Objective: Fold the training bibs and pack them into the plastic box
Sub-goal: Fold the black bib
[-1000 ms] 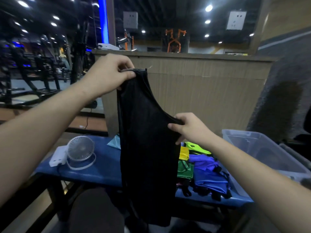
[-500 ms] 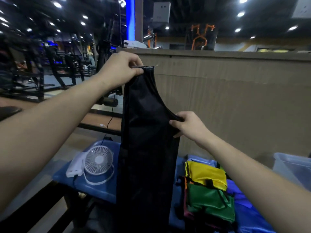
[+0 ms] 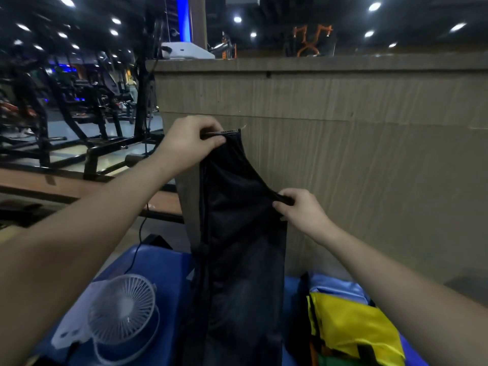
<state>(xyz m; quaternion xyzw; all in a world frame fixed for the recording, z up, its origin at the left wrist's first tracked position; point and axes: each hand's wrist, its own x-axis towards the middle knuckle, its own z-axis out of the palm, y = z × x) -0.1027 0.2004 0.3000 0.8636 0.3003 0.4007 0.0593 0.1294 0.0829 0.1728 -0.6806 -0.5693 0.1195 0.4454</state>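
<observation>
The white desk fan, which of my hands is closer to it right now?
Left, as far as this single view shows. Your left hand pinches the black bib's top corner above the white fan; your right hand grips the bib's far edge, across the cloth from the fan.

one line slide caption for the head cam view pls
Both hands hold a black bib upright over the blue bench: left hand pinches its top strap, right hand its side edge.

A black bib [image 3: 237, 233] hangs lengthwise down the middle of the frame, folded narrow, its top strap uppermost. At lower right a yellow bib [image 3: 353, 326] lies folded atop a green one [image 3: 332, 361].
</observation>
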